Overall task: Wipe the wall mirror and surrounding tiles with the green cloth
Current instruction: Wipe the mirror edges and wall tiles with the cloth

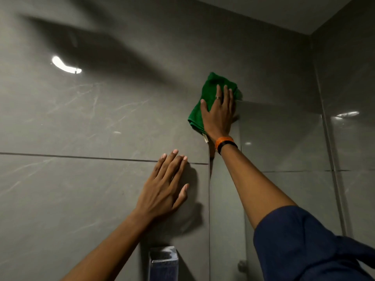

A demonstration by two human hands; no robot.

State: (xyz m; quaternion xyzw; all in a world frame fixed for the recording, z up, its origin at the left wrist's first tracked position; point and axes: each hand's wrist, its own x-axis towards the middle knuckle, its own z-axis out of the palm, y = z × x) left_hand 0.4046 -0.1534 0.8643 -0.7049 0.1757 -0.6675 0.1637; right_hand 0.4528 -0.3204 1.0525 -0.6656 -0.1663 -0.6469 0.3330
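Note:
The green cloth is pressed flat against the grey wall at the top left corner of the wall mirror. My right hand lies spread over the cloth, with a ring on one finger and an orange-and-black band on the wrist. The cloth straddles the mirror's upper edge and the grey tile above and beside it. My left hand rests flat on the tile lower down, left of the mirror's edge, fingers spread and holding nothing.
A clear, boxy fixture sticks out from the wall below my left hand. The ceiling meets the wall above. A side wall closes the corner on the right. A small metal fitting shows in the mirror's lower part.

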